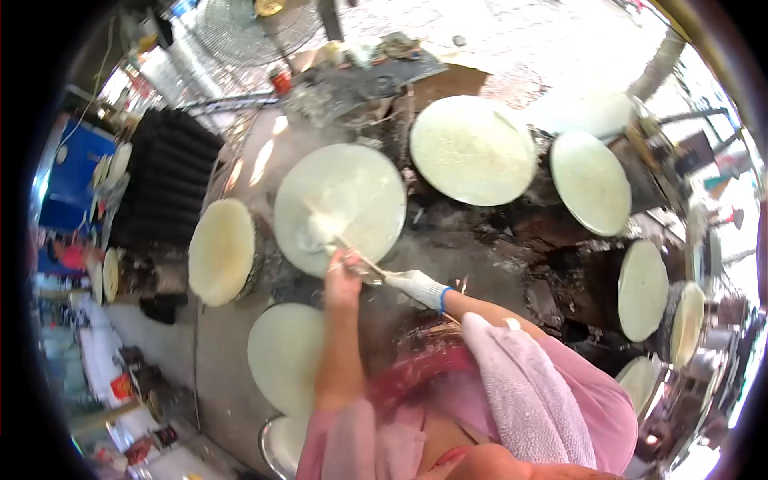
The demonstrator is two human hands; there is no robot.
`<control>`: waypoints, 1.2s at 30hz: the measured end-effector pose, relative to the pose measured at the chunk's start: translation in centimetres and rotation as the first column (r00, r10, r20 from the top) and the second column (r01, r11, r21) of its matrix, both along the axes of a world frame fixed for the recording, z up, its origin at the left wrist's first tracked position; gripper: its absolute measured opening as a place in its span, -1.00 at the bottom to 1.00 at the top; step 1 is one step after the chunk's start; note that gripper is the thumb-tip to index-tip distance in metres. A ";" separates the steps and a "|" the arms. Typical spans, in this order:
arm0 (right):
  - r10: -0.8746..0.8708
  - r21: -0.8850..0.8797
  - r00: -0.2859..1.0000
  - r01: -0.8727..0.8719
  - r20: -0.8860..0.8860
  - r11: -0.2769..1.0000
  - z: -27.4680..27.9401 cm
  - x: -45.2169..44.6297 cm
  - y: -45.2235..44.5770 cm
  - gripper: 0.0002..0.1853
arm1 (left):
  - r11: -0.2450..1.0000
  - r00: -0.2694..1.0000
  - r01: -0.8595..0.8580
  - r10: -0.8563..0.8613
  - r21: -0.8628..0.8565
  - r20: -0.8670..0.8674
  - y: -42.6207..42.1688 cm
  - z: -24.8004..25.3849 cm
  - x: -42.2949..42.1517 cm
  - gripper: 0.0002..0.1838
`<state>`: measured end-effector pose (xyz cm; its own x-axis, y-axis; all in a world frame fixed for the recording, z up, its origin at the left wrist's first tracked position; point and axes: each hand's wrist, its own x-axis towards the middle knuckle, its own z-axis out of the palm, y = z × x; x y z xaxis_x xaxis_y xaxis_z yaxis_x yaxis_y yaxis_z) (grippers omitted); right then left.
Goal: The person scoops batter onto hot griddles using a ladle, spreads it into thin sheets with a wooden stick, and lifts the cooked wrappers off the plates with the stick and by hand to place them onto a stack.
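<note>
The person's right hand (416,286), in a white glove with a blue cuff, has its fingers wrapped around a thin stick (370,266). The stick slants from below the glove up to the near part of a large pale disc (364,188), where its far end meets a bright, blurred patch. The bare left hand (344,266) is further along, at the near edge of this disc and right beside the stick; its fingers are curled, but blur hides whether they grip the stick or something else, so I cannot tell.

More pale discs surround this one: a yellowish disc (222,252) to the left, a greenish disc (286,360) nearer the body and partly behind the left forearm, a wide disc (472,152) beyond to the right, and a tilted disc (590,184) past that. A thin haze hangs over the dark, littered ground (488,256). A black ridged stack (164,176) stands at the left, and a fan (248,32) at the top. A pale towel (532,384) lies over the person's right shoulder, on a pink shirt (600,384).
</note>
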<state>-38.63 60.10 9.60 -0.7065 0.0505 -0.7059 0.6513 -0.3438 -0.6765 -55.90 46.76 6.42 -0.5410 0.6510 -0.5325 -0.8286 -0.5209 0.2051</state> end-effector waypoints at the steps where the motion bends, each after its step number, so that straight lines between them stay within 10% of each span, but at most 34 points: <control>1: 0.050 -0.108 0.998 -0.045 0.042 0.993 -1.2 -0.1 1.0 -0.54 | 0.988 0.966 -0.016 -0.025 -0.155 -0.258 -1.1 3.2 0.4 -0.82; 2: -0.031 -0.052 0.998 0.028 -0.047 0.998 -0.9 0.3 2.1 -0.52 | 0.940 0.997 0.043 -0.017 0.338 -0.080 -4.0 2.6 -1.2 -0.85; 4: -0.171 0.035 0.957 0.184 -0.237 0.982 -0.4 1.2 4.2 -0.48 | 0.600 0.953 -0.241 -0.003 0.763 0.303 -9.5 2.1 -1.0 -0.80; 6: -0.078 0.420 0.980 0.149 -0.181 0.895 0.4 3.0 6.3 -0.43 | 0.908 0.991 0.125 -0.097 0.401 -0.090 -10.4 5.9 0.8 -0.64; 10: 0.157 0.689 0.985 -0.065 -0.071 0.722 -1.0 7.2 10.5 -0.41 | 0.986 0.979 0.023 -0.056 -0.166 -0.198 -5.4 14.4 1.9 -0.58; 11: 0.040 0.656 0.988 0.067 -0.147 0.752 -1.1 8.4 12.2 -0.39 | 0.950 0.989 0.134 -0.148 0.281 0.028 -4.2 15.1 1.3 -0.56; 14: -0.331 0.404 0.874 0.463 -0.355 0.789 -2.0 11.7 19.2 -0.32 | 0.782 0.938 0.288 -0.346 0.553 0.001 0.5 15.3 2.4 -0.51; 18: -0.190 0.856 0.968 0.235 -0.163 0.461 -0.8 12.9 34.7 -0.33 | 0.841 0.961 0.184 -0.263 0.509 0.088 5.8 13.8 5.7 -0.49; 23: -0.100 0.956 0.973 0.223 -0.207 0.189 -0.8 7.1 50.7 -0.17 | 0.887 0.978 0.132 -0.190 0.442 0.091 11.9 15.6 9.8 -0.44; 26: -0.039 0.946 0.990 0.143 -0.138 0.289 -2.8 3.2 56.9 0.04 | 0.893 0.989 0.096 -0.134 0.439 0.056 14.5 17.2 11.6 -0.45; 31: 0.130 0.909 0.976 -0.211 0.175 0.360 -3.9 -0.9 58.7 -0.27 | 0.927 0.998 -0.034 0.015 0.374 0.055 16.5 18.7 12.7 -0.47; 36: 0.130 0.928 0.991 -0.078 0.032 0.365 2.9 -1.4 53.9 -0.47 | 0.952 1.000 -0.014 0.016 0.306 -0.005 16.1 18.3 11.0 -0.50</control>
<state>-39.98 113.96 12.46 -0.7810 0.5772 -0.2385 0.5984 0.5826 -0.5500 -44.93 62.81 24.70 -0.5554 0.7737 -0.3049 -0.8191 -0.5722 0.0401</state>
